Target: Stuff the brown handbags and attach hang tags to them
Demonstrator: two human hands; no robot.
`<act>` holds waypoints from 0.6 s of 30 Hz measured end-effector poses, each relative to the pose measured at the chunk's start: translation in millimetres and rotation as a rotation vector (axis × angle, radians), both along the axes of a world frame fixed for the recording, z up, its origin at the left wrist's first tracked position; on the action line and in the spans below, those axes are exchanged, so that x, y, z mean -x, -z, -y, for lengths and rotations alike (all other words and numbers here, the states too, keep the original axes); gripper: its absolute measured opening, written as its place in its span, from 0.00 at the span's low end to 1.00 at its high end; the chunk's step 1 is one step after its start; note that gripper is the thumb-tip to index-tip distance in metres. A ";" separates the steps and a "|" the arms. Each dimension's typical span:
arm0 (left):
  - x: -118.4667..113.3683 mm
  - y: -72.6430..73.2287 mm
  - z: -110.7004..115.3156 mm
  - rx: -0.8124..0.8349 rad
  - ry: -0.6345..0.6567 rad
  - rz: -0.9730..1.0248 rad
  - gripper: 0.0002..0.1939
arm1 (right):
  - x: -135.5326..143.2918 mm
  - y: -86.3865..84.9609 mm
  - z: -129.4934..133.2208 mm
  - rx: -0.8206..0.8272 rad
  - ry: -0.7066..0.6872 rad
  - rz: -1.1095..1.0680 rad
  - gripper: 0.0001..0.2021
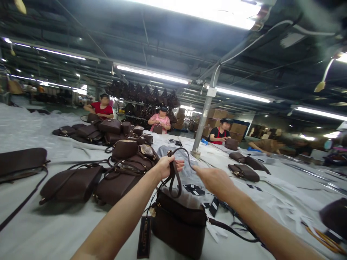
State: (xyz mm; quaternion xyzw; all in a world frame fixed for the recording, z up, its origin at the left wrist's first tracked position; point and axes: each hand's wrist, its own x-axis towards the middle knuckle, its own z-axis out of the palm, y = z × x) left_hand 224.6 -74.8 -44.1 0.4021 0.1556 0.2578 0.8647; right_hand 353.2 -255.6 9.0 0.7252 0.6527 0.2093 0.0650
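A dark brown handbag (179, 227) stands on the table in front of me, its top open with clear plastic showing inside. A black hang tag (144, 237) with lettering hangs at its left side. Above the bag, my left hand (166, 167) holds a looped brown strap (176, 180), some fingers stretched out. My right hand (213, 180) pinches the thin end of that strap, which arches between both hands. Another strap (233, 229) runs from the bag's right side along the table, passing under my right forearm.
Several brown handbags (73, 184) crowd the left side, more lie at right (244, 171). Black tags (195, 189) and white strips (295, 216) are scattered on the table. A metal post (207, 112) rises ahead. Co-workers sit along the far side.
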 end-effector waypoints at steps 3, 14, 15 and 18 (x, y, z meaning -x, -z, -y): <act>-10.5 2.5 9.3 0.107 0.058 0.047 0.15 | 37.5 16.8 -13.9 0.069 -0.062 0.038 0.21; 19.1 5.0 -34.5 0.189 -0.156 0.080 0.17 | 4.9 12.2 -3.8 0.133 -0.219 -0.516 0.13; 24.8 2.4 -38.5 0.170 -0.155 0.058 0.17 | -2.5 10.1 2.6 0.148 -0.240 -0.562 0.14; 28.4 -4.4 -33.3 0.078 -0.086 -0.020 0.15 | -11.8 8.5 7.8 0.101 -0.303 -0.496 0.13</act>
